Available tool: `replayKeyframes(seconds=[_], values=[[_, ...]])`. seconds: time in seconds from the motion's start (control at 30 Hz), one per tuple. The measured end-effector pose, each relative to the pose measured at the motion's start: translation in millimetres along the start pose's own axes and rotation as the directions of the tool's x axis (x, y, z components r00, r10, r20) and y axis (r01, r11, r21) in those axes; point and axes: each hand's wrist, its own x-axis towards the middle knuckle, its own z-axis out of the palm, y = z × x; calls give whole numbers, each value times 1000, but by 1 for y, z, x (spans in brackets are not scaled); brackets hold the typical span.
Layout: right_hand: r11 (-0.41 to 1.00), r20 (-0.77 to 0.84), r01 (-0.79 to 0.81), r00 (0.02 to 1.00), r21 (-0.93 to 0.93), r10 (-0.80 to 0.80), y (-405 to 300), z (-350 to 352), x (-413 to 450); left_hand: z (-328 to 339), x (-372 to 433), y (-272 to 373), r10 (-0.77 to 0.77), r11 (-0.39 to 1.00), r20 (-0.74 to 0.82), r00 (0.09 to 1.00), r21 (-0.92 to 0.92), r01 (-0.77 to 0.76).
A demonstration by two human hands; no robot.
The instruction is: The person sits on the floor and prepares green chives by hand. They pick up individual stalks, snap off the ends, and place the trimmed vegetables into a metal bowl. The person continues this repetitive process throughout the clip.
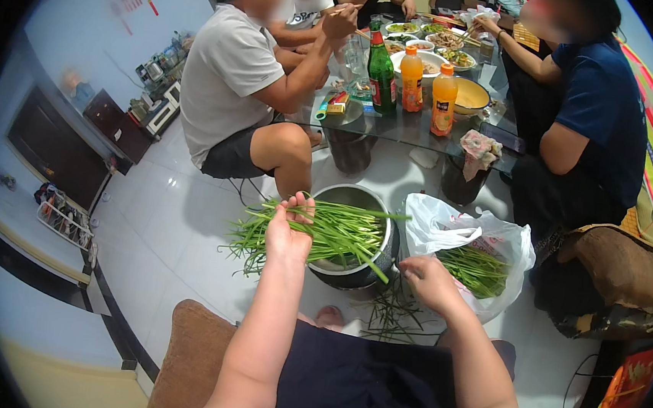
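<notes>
Long green stalks that look like garlic chives [347, 234] lie in and across a dark, speckled metal pot [349, 279], their leafy ends hanging over its left side. My left hand [292, 227], palm up with curled fingers, holds some stalks at the pot's left rim. To the pot's right, my right hand [432, 284] has its fingers bent together at the near left side of a white plastic bag [514, 265]. Whether anything is between those fingertips is too small to tell. More green stalks [473, 270] rest inside the bag. Loose trimmings [395, 316] are scattered on the floor below.
Beyond the pot stands a glass table [390, 129] with dishes, a green bottle [381, 76] and two orange drink bottles [444, 101]. One person [233, 70] sits at its left, another [597, 127] at its right, others behind. A brown padded seat [614, 273] is at right.
</notes>
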Motion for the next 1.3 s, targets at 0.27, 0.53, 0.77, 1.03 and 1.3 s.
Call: replayKeyframes(seconds=[0.27, 0.53, 0.77, 1.03, 1.3], values=[[812, 108, -91, 994, 576, 35, 2, 15, -3, 25, -35, 9, 46, 995, 17, 999, -84, -44], [807, 108, 56, 983, 588, -147, -33, 33, -10, 42, -60, -5, -2, 978, 18, 1000, -207, 6], [349, 211, -134, 958, 928, -193, -33, 48, -3, 40, -64, -4, 27, 981, 40, 999, -193, -19], [339, 413, -318, 873, 885, -261, -31, 38, -12, 40, -71, 4, 78, 968, 6, 997, -241, -74], [306, 383, -341, 919, 889, -90, -36, 11, -26, 26, -66, 0, 115, 993, 130, 985, -43, -110]])
